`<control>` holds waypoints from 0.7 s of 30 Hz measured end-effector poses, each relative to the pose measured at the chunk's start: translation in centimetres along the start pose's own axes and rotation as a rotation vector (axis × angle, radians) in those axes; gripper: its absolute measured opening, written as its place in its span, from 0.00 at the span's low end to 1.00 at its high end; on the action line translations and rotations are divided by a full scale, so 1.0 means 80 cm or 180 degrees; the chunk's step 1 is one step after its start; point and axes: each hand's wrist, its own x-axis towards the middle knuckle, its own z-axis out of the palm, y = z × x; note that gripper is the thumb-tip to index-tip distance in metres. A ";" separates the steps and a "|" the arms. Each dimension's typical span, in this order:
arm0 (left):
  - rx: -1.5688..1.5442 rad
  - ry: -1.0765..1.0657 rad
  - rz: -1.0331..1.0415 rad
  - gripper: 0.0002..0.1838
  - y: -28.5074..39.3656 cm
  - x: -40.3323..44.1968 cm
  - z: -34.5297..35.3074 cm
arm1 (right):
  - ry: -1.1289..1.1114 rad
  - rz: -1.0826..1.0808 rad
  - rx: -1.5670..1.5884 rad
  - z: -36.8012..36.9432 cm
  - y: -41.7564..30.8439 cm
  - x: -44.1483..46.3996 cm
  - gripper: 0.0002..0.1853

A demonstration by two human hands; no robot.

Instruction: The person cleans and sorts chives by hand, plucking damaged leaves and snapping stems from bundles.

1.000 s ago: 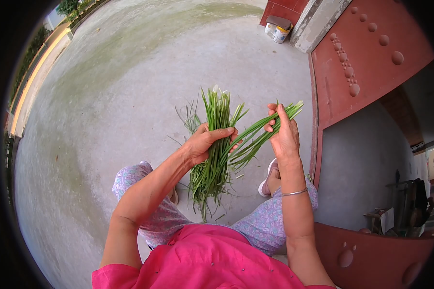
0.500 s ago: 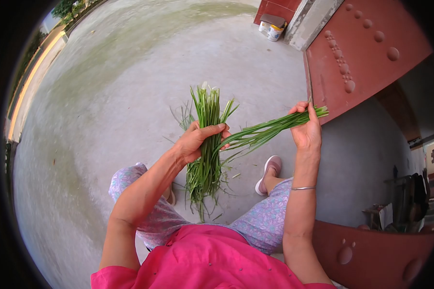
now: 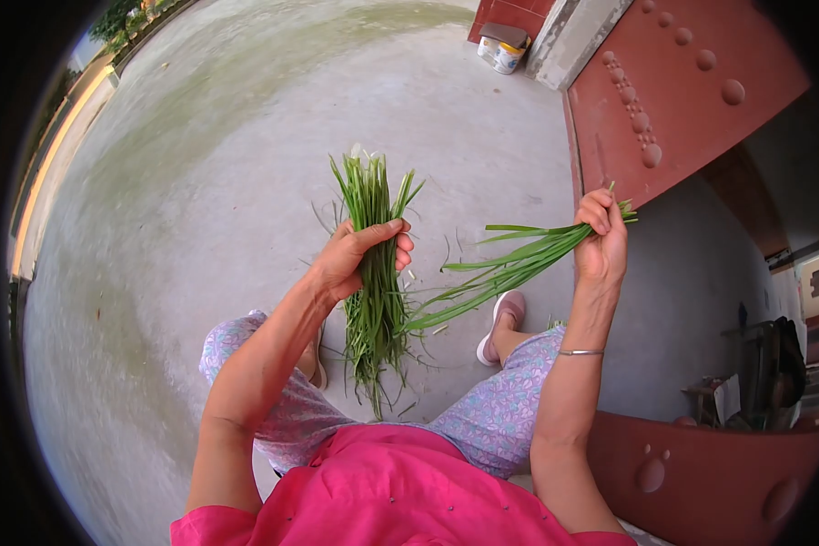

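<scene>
My left hand (image 3: 364, 253) is closed round a thick bunch of garlic chives (image 3: 373, 314), held upright between my knees with the pale cut ends at the top. Out to the right, my right hand (image 3: 601, 235) grips a smaller bundle of garlic chives (image 3: 528, 257) near its stem ends. Its long green leaves trail back left, and the lowest tips reach close to the big bunch. Loose leaf scraps lie on the concrete below, around the bunch and near my shoe (image 3: 505, 328).
Concrete floor (image 3: 246, 182) spreads ahead and left. A red door panel (image 3: 682, 91) with round bosses stands at the upper right. White buckets (image 3: 500, 55) sit by the wall beyond it. Another red panel (image 3: 701, 469) is at lower right, with dark clutter (image 3: 764, 373) behind it.
My right hand has moved further right, drawing the smaller bundle of garlic chives away from the big bunch; its leaves now fan out. My left hand still holds the big bunch, shifted slightly left in view.
</scene>
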 end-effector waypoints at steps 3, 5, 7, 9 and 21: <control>0.0044 0.0037 0.0024 0.10 0.004 0.000 -0.001 | -0.0009 -0.0037 0.0108 0.001 -0.004 -0.001 0.09; 0.0027 0.0014 0.0068 0.10 0.005 0.000 -0.002 | 0.0015 -0.0080 0.0103 0.002 -0.008 -0.001 0.09; 0.0033 0.0042 0.0084 0.10 0.007 0.001 -0.003 | 0.0002 -0.0106 0.0109 0.003 -0.012 -0.002 0.09; 0.0040 0.0047 0.0131 0.10 0.009 0.001 -0.004 | -0.0048 -0.0113 0.0127 0.002 -0.017 -0.003 0.09; -0.0022 0.0093 0.0306 0.10 0.018 -0.001 -0.009 | -0.0039 -0.0227 -0.0128 0.006 -0.026 -0.007 0.08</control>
